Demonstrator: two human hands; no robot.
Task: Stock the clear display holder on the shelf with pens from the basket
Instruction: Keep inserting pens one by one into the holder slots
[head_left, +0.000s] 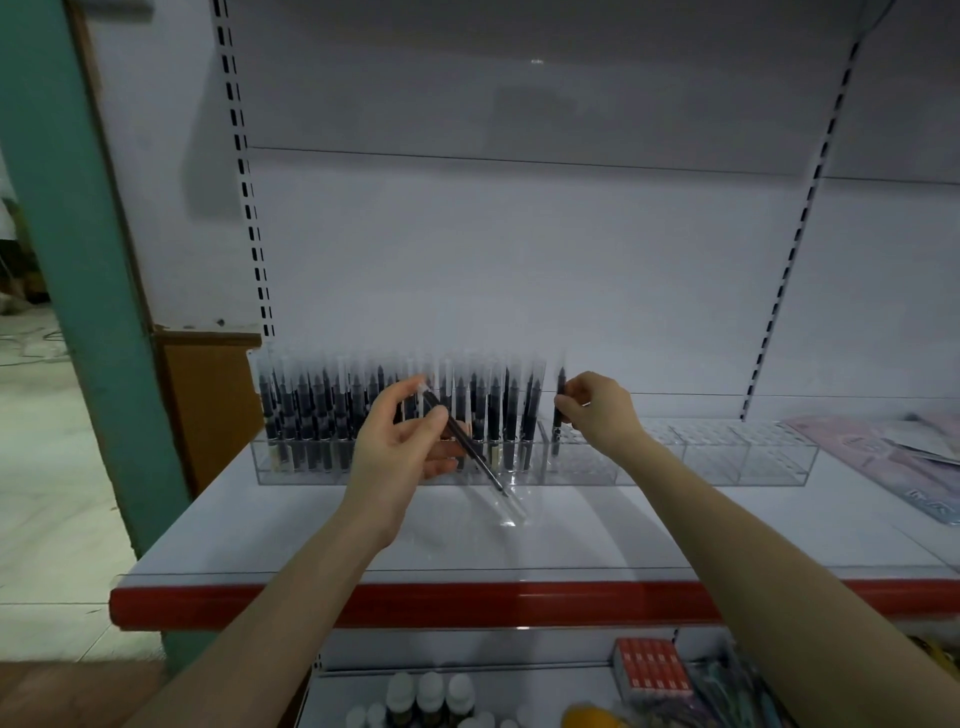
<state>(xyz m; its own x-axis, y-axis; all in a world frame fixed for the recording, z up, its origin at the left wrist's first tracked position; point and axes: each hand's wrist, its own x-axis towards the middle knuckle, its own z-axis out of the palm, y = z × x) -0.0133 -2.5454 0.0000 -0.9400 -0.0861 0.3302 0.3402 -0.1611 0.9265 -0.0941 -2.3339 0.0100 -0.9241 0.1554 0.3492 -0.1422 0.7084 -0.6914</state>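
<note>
A long clear display holder (727, 457) stands on the white shelf (311, 530). Its left half is packed with several upright dark pens (311, 410); its right half shows bare slots. My left hand (400, 447) grips one dark pen (483, 465) with a clear cap, slanted down to the right in front of the holder. My right hand (597, 410) pinches a second dark pen (559, 415), held upright with its lower end in a slot just right of the filled rows. The basket is out of view.
A flat pink packet (883, 457) lies at the shelf's right end. The shelf has a red front edge (467, 603). Below are small bottles (431, 696), a red box (652, 667) and a yellow object (592, 717). A green pillar (78, 260) stands at left.
</note>
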